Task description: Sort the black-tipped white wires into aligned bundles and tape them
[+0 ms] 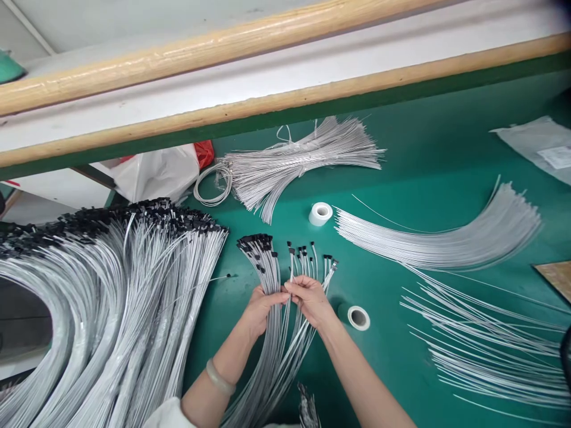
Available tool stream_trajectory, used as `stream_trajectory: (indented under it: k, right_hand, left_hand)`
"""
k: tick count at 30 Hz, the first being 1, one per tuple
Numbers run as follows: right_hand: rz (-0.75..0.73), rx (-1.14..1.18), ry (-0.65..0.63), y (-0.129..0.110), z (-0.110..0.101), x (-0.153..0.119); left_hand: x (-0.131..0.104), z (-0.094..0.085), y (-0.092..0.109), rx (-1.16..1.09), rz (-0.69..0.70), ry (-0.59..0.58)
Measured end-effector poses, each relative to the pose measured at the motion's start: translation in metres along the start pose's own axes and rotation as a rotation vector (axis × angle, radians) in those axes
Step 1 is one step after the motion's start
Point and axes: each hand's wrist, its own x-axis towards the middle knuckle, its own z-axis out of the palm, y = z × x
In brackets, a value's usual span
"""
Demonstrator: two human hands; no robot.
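Note:
Near the lower middle, my left hand (263, 306) is wrapped round a bundle of thin grey cables (270, 333) whose black connector ends (256, 242) fan out above it. Just to the right, my right hand (307, 295) is closed on a few white cables with small black tips (303, 252). The fingertips of both hands meet at one cable between them. More cables hang down below the hands toward the front edge. A bracelet is on the left wrist.
A large mass of black-tipped cables (134, 285) lies at left. Behind are a tied wire bundle (307, 151) and a white tape roll (320, 214); another roll (358, 318) stands right of my hands. Loose wires (437, 241) spread rightward. A wood-edged shelf (285, 101) crosses above.

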Motion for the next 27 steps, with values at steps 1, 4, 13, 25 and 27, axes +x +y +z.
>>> stream_trajectory:
  k: [1,4,13,25,27]
  right_hand:
    - [0.008,-0.003,0.006,0.0005,0.0003,0.0004]
    - [0.024,-0.005,0.009,0.0008,0.0007,0.0003]
    - [0.091,0.208,-0.128,-0.0008,-0.0034,0.0016]
    - [-0.048,0.155,0.058,-0.0084,0.0015,0.0022]
    - [-0.062,0.143,0.064,-0.009,0.0012,0.0018]
  left_hand:
    - [-0.0002,0.001,-0.0001,0.004,0.004,0.001]
    - [-0.0008,0.0035,0.0,0.001,0.002,0.011]
    - [-0.0027,0.0015,0.0049,0.015,-0.038,0.026]
    - [-0.0005,0.0007,0.0016,0.046,-0.064,0.053]
    - [0.0006,-0.0013,0.0006,0.04,-0.067,0.083]
